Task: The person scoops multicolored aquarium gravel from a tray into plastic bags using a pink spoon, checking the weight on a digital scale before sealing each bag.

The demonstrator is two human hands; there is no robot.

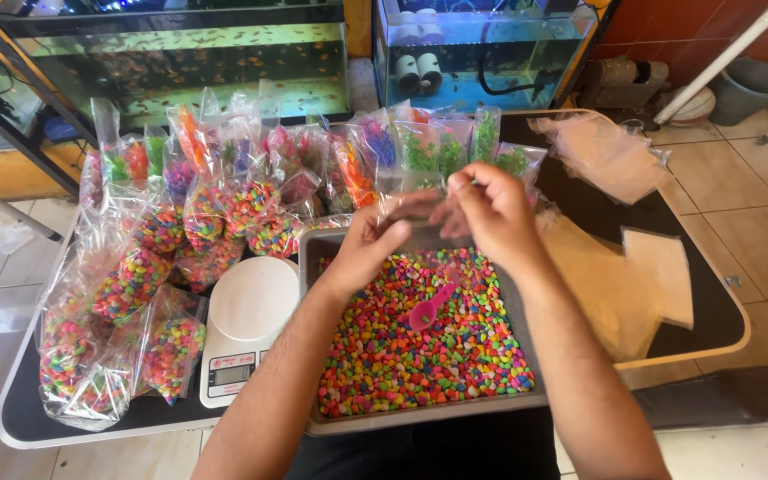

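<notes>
My left hand [368, 245] and my right hand [489, 210] are together above the far end of a grey tray [311, 267], both pinching a clear plastic bag [420, 233] that is hard to see against the background. The tray is full of small multicoloured gravel [402, 356]. A pink plastic scoop [430, 308] lies on the gravel, just below my hands.
A white kitchen scale [244, 325] stands left of the tray. Several filled bags of coloured gravel [146, 293] cover the table's left and back. A stack of clear bags [604, 153] and brown paper [626, 283] lie right. Fish tanks [188, 62] stand behind.
</notes>
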